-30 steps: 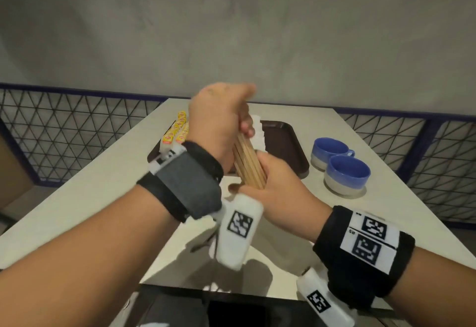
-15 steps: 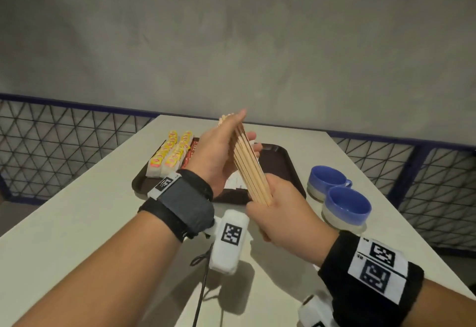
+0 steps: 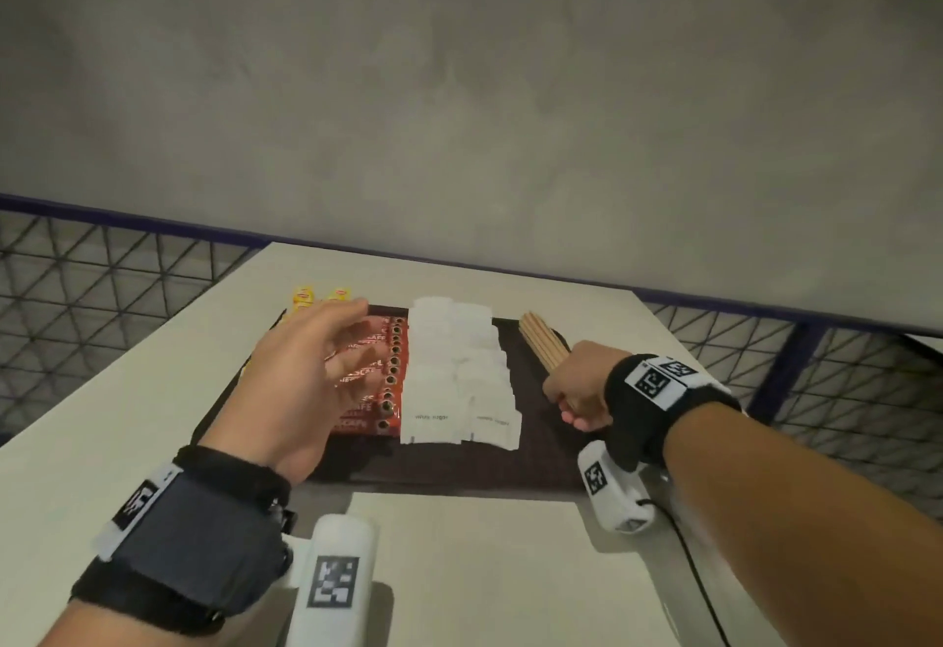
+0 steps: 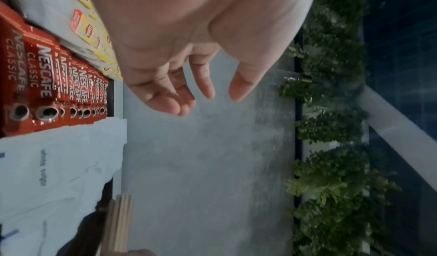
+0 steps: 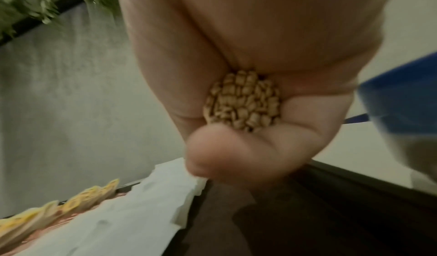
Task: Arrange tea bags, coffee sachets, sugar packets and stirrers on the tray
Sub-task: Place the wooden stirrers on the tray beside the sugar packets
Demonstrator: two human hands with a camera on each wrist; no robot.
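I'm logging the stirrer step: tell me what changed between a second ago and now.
The left hand let go of the wooden stirrers and now hovers open above the coffee sachets. The right hand alone carried the bundle down to the right side of the tray, still gripping it. Tea bags, coffee sachets and sugar packets lie in their rows as before.

Pale wooden stirrers (image 3: 544,343), matt; glossy red foil coffee sachets (image 3: 375,381); matt white paper sugar packets (image 3: 456,376); dark brown smooth plastic tray (image 3: 530,452); matt off-white desk (image 3: 459,560); rough grey plaster wall (image 3: 459,85).
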